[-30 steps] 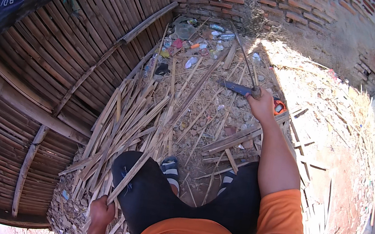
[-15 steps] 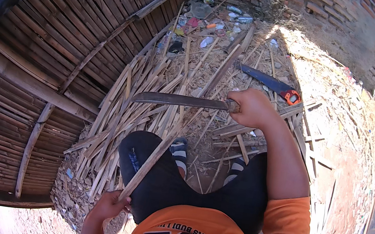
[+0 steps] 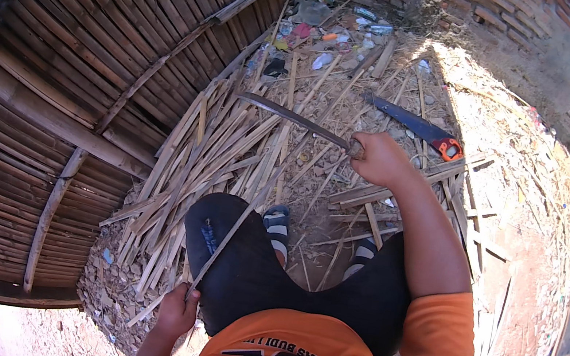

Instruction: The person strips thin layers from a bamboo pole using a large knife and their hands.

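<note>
My right hand (image 3: pixel 380 160) is wrapped round the short handle of a machete (image 3: pixel 295 118). Its long dark blade points left, its tip tilted away from me, over the strips on the ground. Low on the left, beside my knee, my left hand (image 3: pixel 176 311) grips the near end of a bamboo strip (image 3: pixel 231 233) between thumb and fingers. The strip slants up and away across my left thigh, seen nearly edge-on. Its far end is hard to tell among the other strips. Blade and strip look apart.
A heap of cut strips (image 3: pixel 171 198) lies left of my legs, beside a slatted bamboo wall (image 3: pixel 15 160). A handsaw (image 3: pixel 411 122) with an orange handle lies beyond my right hand. Short wood pieces (image 3: pixel 363 197) lie before my feet. Litter (image 3: pixel 323 61) is scattered near the brick wall (image 3: pixel 500 19).
The machete's tip has swung up and away from me, from nearly level to tilted. In my left hand the strip has turned from its broad face to its narrow edge.
</note>
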{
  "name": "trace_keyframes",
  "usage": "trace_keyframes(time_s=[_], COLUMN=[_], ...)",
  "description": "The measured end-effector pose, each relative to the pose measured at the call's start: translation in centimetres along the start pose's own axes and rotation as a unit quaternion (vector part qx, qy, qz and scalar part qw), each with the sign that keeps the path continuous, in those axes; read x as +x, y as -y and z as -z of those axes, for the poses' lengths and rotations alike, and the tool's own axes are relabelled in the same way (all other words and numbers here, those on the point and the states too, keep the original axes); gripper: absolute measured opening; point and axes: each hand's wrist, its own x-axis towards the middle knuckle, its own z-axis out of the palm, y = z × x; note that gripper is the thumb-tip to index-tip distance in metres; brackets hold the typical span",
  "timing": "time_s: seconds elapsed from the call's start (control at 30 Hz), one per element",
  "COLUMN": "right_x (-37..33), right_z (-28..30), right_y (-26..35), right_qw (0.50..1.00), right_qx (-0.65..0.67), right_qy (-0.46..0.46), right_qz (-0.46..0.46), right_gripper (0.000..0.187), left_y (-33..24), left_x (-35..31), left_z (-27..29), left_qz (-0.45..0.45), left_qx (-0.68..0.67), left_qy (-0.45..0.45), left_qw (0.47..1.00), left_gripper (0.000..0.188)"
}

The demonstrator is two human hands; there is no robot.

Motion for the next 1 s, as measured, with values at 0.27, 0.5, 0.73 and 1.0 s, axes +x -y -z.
trace_keyframes(time_s=[0.27, 0.5, 0.73, 1.0], right_x=[0.8, -0.2, 1.0, 1.4], right_z=[-2.2, -1.0, -0.4, -1.0], right_y=[-1.2, 6.1, -3.5, -7.2], right_qw=[0.996, 0.993, 0.996, 0.973], right_qx=[0.092, -0.055, 0.036, 0.100], right_qy=[0.012, 0.041, -0.070, -0.151], right_qz=[0.010, 0.095, -0.044, -0.143], right_gripper=[0.025, 0.030, 0.029, 0.032], left_y=[1.1, 0.0, -1.0, -0.6], left_x=[0.6, 0.0, 0.4, 0.5], left_z=[-1.2, -0.4, 0.6, 1.4], left_qz=[-0.004, -0.001, 0.016, -0.016], left_qx=[-0.008, 0.048, 0.061, 0.026], left_qy=[-0.017, -0.033, -0.009, 0.009], left_qw=[1.000, 0.998, 0.998, 0.999], left_gripper=[0.035, 0.036, 0.035, 0.035])
